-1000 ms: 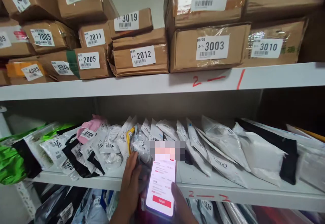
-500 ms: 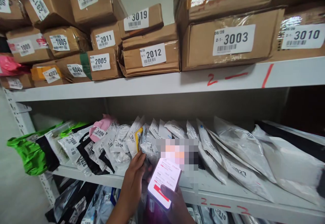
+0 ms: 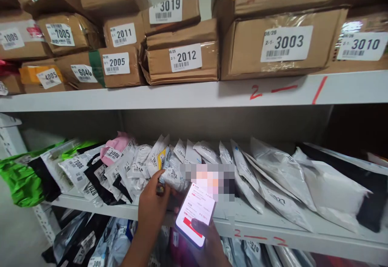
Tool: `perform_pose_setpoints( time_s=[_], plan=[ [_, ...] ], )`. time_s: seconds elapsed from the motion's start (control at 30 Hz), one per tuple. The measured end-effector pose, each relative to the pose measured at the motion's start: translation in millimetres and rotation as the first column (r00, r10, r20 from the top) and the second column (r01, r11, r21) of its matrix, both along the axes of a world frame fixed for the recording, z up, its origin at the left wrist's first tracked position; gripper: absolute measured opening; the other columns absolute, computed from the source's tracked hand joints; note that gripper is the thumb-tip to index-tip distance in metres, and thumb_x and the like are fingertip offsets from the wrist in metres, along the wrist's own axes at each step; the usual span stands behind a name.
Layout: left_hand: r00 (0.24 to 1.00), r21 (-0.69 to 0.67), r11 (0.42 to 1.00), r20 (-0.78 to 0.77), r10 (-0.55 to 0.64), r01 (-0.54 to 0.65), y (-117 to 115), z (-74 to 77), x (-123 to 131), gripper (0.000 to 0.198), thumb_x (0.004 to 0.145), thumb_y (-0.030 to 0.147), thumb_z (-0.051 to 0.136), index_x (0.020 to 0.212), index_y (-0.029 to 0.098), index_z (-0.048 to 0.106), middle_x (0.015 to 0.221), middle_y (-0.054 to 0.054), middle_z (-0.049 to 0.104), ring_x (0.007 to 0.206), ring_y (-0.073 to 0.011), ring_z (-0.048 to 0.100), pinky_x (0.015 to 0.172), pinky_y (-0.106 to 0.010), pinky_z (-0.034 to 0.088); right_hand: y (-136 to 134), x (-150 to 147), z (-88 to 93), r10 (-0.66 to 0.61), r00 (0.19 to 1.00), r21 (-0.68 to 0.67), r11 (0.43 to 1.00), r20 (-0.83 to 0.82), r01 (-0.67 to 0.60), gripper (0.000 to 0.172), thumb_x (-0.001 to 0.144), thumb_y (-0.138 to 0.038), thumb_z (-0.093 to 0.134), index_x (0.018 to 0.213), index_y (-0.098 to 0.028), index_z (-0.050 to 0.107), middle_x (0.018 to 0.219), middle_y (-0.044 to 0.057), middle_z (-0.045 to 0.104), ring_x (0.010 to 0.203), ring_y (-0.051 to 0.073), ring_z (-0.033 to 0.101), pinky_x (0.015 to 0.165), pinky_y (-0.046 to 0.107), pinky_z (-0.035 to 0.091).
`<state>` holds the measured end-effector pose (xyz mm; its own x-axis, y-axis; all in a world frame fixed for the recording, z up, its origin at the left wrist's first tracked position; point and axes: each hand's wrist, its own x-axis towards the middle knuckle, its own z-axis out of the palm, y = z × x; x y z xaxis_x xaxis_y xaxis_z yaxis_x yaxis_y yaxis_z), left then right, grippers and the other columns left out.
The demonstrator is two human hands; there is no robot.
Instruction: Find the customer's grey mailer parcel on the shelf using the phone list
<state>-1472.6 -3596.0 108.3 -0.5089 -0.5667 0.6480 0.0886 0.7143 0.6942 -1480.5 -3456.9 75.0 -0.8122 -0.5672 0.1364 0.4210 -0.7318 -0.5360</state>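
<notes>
Labelled boxes (image 3: pixel 242 53) fill the top shelf (image 3: pixel 182 95). On the lower shelf (image 3: pixel 303 240) we see a long row of leaning bags (image 3: pixel 273 178). Our left hand (image 3: pixel 153 206) reaches up to the middle of that row with its fingers half curled, the tips against a small white bag (image 3: pixel 173 174); we cannot tell whether it grips it. Just to its right, our right hand (image 3: pixel 209 249) is closed around the lower end of a phone (image 3: pixel 195 214), whose lit screen faces us in front of the shelf edge.

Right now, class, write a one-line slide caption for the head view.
Left hand touches labelled parcel bags; right hand holds a lit phone.
</notes>
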Motion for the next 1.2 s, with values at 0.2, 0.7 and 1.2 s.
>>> perform_pose_setpoints(
  time_s=[0.2,0.7,1.2],
  plan=[
    [0.992,0.103,0.993,-0.107,0.067,-0.056,-7.8,-0.7,-3.4,0.034,0.072,0.035,0.051,0.103,0.021,0.055,0.085,-0.002,0.068,0.071,-0.0171,0.065,0.065,-0.028,0.051,-21.4,-3.9,-3.9,-0.059,0.985,-0.014,0.998,0.163,0.062,0.053,0.046,-0.022,0.085,0.095,-0.015,0.067,0.079,0.007,0.075,0.076,0.025,0.070,0.073,0.036,0.055],
    [0.985,0.194,0.978,-0.132,0.109,-0.082,-3.4,-15.5,0.7,0.044,0.067,0.043,0.065,0.103,0.019,0.056,0.080,-0.001,0.066,0.063,-0.0159,0.063,0.058,-0.026,0.051,-16.5,-2.7,29.8,-0.100,0.978,-0.216,0.966,0.185,0.139,0.087,0.050,-0.018,0.078,0.131,-0.027,0.046,0.088,0.000,0.073,0.078,0.020,0.067,0.080,0.038,0.054],
    [0.961,0.057,0.998,-0.274,0.047,-0.032,1.9,-27.8,34.7,0.035,0.083,0.043,0.053,0.112,0.023,0.052,0.113,-0.005,0.062,0.105,-0.0207,0.059,0.086,-0.032,0.050,-12.7,-5.7,16.6,0.016,0.974,-0.192,0.981,0.225,0.028,0.072,0.050,-0.024,0.080,0.118,-0.026,0.058,0.086,0.000,0.074,0.078,0.018,0.068,0.075,0.030,0.054]
  ],
)
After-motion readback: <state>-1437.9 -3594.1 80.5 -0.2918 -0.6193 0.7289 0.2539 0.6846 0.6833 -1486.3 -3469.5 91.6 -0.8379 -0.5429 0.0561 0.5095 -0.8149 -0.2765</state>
